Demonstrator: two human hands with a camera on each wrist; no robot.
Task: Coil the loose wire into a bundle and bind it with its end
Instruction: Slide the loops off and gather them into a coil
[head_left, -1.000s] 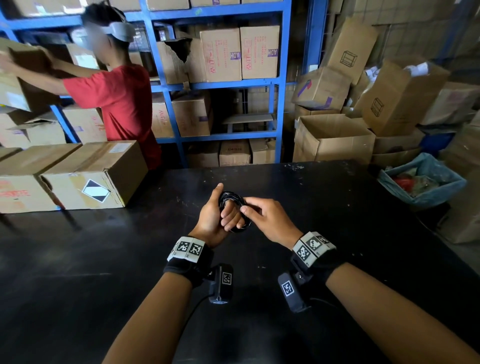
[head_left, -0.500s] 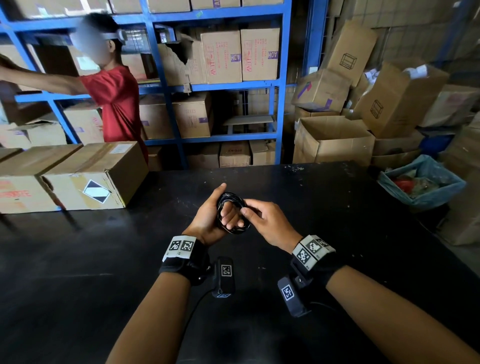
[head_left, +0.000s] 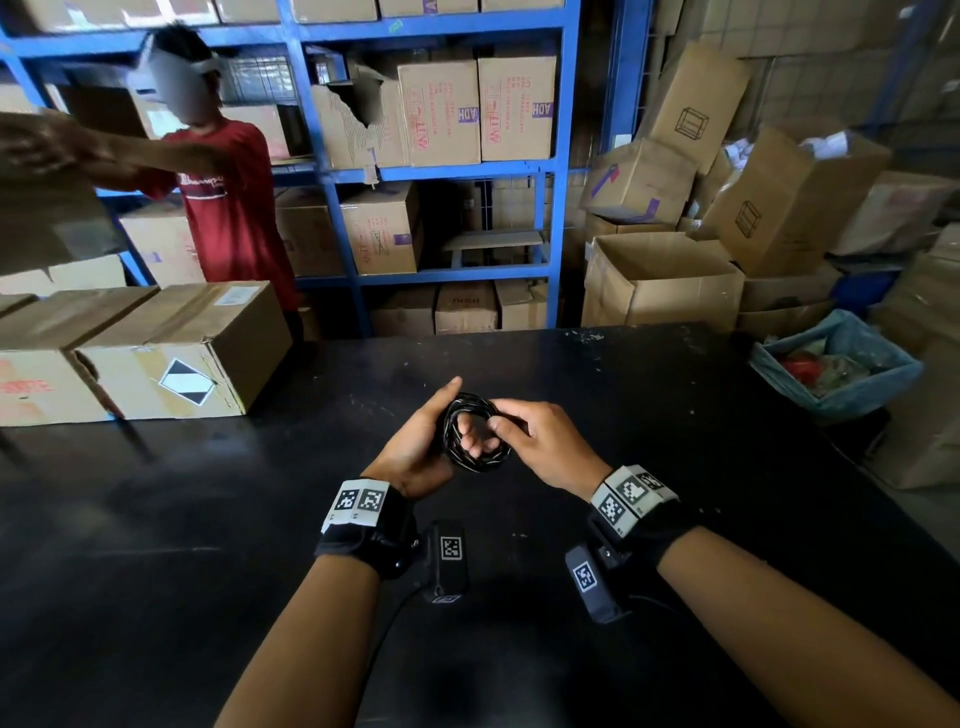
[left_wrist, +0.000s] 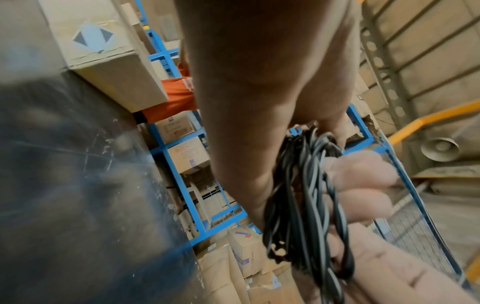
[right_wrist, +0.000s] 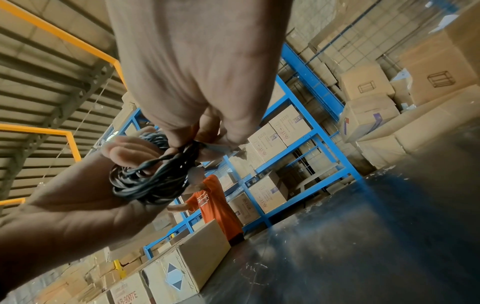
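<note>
A small coil of black wire is held above the black table, near its middle. My left hand holds the coil from the left, its fingers threaded through the ring and its thumb raised beside it. My right hand pinches the coil's right side between thumb and forefinger. In the left wrist view the strands of the wire coil hang against my curled fingers. In the right wrist view the wire coil sits on my left palm, with my right fingertips pinched on its upper edge. The wire's end is hidden.
Sealed cardboard boxes stand on the table's far left. A person in a red shirt moves a box by the blue shelving. Open cartons and a blue-lined bin stand at the right.
My hands have risen slightly and turned the coil, so its ring now faces the camera more. The person in red has swung a box to the left.
</note>
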